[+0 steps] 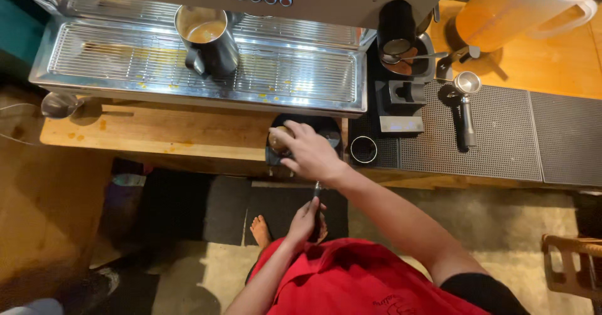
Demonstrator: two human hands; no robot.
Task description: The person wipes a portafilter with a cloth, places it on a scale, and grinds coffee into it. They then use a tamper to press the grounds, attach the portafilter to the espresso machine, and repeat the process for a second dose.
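The left hand (305, 219) grips the portafilter handle (316, 192) to steady it while the right hand (311, 152) closes over the tamper (278, 138), pressing down

the person wears a red shirt (351, 277) with short sleeves and a faint darker emblem low on the front. a black garment (483, 293) shows at the right edge of the shirt. both forearms are bare, with no watch, ring or glove on the left hand (305, 221) or the right hand (310, 152). a bare foot (259, 230) shows below.
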